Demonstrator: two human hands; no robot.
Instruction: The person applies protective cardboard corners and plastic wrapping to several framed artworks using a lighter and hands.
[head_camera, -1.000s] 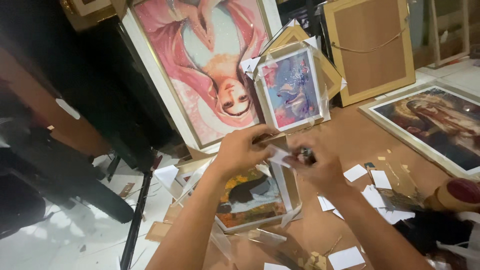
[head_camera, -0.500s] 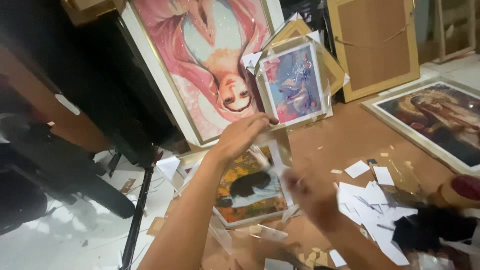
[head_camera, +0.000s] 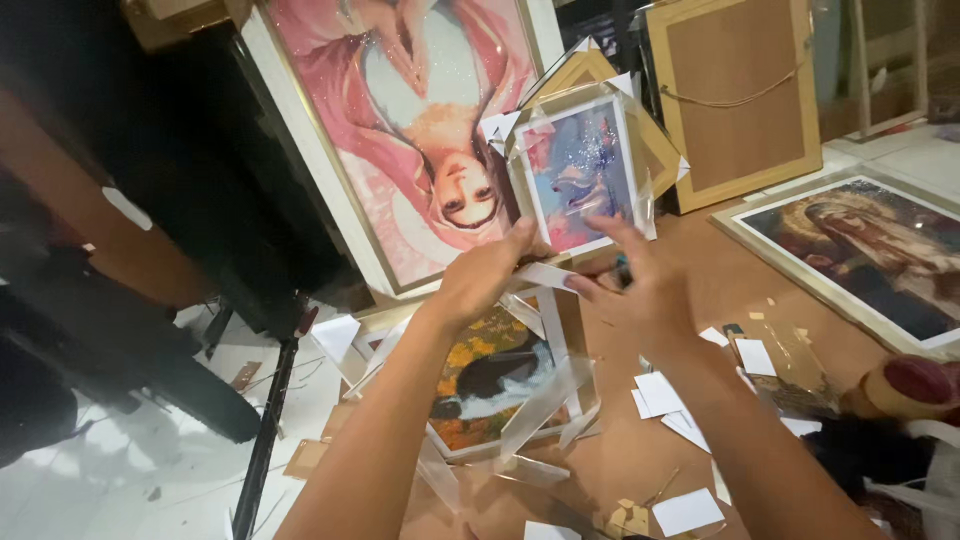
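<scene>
Now my left hand (head_camera: 487, 277) pinches a white strip (head_camera: 545, 276) at the bottom edge of the small blue picture (head_camera: 580, 175), at twelve o'clock. My right hand (head_camera: 640, 290) hovers open-fingered just beside it, above white paper scraps (head_camera: 662, 392) on the brown surface (head_camera: 640, 450).

The right hand (head_camera: 640, 295) is motion-blurred and covers the lower edge of the small framed picture (head_camera: 580, 175). The large pink portrait (head_camera: 400, 130) and dark framed painting (head_camera: 880, 250) run off the picture's edges.
</scene>
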